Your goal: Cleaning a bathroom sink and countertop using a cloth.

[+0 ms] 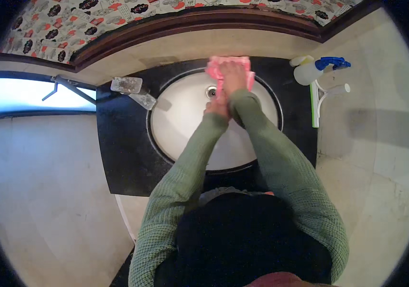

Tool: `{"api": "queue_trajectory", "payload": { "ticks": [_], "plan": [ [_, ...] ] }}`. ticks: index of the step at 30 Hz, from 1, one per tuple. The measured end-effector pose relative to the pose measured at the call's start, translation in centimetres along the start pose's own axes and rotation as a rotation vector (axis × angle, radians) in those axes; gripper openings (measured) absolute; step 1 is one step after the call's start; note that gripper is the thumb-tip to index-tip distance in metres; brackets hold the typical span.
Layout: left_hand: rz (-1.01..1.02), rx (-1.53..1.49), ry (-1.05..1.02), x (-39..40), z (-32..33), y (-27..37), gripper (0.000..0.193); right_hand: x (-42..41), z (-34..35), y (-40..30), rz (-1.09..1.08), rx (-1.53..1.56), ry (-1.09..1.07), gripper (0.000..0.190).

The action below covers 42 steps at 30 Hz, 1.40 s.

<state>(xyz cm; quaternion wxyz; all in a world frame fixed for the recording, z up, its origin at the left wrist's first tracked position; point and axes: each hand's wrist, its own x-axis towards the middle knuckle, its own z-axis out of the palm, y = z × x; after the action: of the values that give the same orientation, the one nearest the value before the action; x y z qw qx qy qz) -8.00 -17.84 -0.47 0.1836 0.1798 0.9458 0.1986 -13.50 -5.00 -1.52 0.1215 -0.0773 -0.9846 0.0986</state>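
A pink cloth (213, 65) lies bunched over the back rim of the white oval basin (179, 125). My right hand (233, 74) is spread on top of this cloth, its fingers pointing at the wall. Just below and to the left, my left hand (218, 104) is over the basin, close to my right wrist. A strip of the cloth reaches down to it, but its grip is partly hidden. Beside my hands the metal drain (211, 92) shows. What lies beneath the cloth and my hands is hidden.
The basin is set in a black countertop (125, 150). Clear plastic containers (126, 85) stand at its back left. A spray bottle (307, 73) with a blue trigger and a white squeegee (317, 104) with a green edge are along the right wall. A window (28, 95) is at left.
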Motion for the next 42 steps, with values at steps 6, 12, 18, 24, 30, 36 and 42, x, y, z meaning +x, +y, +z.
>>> {"api": "queue_trajectory", "payload": {
  "ticks": [6,12,18,24,30,36,42],
  "plan": [
    [0.134,0.110,0.019,-0.8,3.6,3.1,0.093,-3.3,-2.3,4.0,0.098,-0.077,0.093,0.036],
    [0.131,0.027,0.109,-1.1,3.2,-0.2,0.092,-1.8,-0.9,1.1,0.039,-0.066,0.135,0.038],
    [-0.127,-0.212,0.191,-1.6,1.9,-9.3,0.089,2.7,1.9,-10.0,-0.196,-0.034,0.009,0.040],
    [-0.194,-0.279,0.228,-3.7,-5.2,-10.3,0.071,4.6,2.6,-16.0,-0.230,-0.025,-0.202,0.042],
    [-0.175,-0.292,0.351,-3.9,-1.5,-8.4,0.054,4.2,1.5,-15.0,-0.325,-0.026,-0.292,0.044],
    [-0.467,-1.456,0.300,-2.9,3.0,-10.9,0.062,3.7,0.1,-18.1,-0.364,-0.166,-0.399,0.048],
    [-0.703,-1.824,0.279,-2.6,-6.5,-6.6,0.053,6.0,0.1,-19.4,-0.367,-0.058,-0.474,0.049]
  ]
}}
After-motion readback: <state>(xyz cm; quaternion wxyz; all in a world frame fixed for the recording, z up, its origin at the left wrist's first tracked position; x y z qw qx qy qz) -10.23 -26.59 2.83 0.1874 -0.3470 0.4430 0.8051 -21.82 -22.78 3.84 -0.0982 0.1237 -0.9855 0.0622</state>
